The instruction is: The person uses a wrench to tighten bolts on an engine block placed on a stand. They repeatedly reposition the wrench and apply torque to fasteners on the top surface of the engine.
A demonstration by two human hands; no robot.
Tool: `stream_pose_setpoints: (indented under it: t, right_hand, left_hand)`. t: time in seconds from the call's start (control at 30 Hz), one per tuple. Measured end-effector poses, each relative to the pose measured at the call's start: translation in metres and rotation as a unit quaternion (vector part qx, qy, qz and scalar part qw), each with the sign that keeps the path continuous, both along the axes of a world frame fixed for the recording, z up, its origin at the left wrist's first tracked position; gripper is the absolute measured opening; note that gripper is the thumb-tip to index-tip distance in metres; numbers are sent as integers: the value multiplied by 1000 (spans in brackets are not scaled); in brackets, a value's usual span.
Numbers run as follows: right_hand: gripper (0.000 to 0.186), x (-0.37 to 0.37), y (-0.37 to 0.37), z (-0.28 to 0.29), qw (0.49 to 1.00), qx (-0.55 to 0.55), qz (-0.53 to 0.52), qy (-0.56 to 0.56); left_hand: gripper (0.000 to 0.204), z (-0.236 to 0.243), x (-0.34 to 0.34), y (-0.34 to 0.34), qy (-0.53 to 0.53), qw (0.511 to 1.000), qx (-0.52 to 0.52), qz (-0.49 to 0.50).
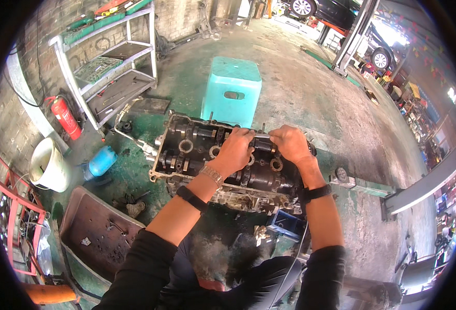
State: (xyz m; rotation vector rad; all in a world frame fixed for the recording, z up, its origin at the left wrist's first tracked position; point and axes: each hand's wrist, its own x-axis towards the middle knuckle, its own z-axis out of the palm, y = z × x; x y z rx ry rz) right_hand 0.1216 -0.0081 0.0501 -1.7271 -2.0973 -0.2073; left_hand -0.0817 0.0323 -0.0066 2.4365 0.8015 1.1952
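An oily engine cylinder head (181, 160), with camshafts and round openings along it, lies across the middle of the view. My left hand (233, 150) is closed at the upper middle of it, fingertips curled around a small metal piece. My right hand (290, 145), to its right, pinches a short shiny metal piece (261, 136) that spans between the two hands. Whether this is loose or part of the head is unclear. My fingers hide much of it. A metal watch and a black band are on my left forearm; another black band is on my right wrist.
Around are a turquoise stool (230, 77), grey shelf cart (96, 92), red extinguisher (66, 117), white bucket (51, 170), blue jug (103, 162), grey tub (78, 217), blue tray (285, 225), steel lift post (422, 183) and raised car (321, 13).
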Motion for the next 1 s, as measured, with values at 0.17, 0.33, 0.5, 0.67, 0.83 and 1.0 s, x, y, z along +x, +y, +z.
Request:
stream_pose_setpoints:
  t: [0.17,0.33,0.5,0.67,0.83,1.0]
  right_hand:
    - [15,-6,-3,-1,1000,17,1,4]
    - [21,-11,-3,0,1000,13,-19,-1]
    - [31,-14,-1,2,997,-17,-73,13]
    - [35,-17,0,2,995,-27,-98,18]
    - [35,-17,0,2,994,-25,-101,19]
    - [39,-19,1,2,992,-20,-119,21]
  left_hand:
    - [41,3,-1,1,10,1000,-12,-12]
    - [40,2,0,1,-12,1000,-5,-20]
    - [40,2,-2,2,-2,1000,-6,-15]
    - [40,3,-2,1,4,1000,-8,-12]
    - [41,3,-1,1,-2,1000,-12,-13]
    - [42,-2,0,1,-2,1000,-31,1]
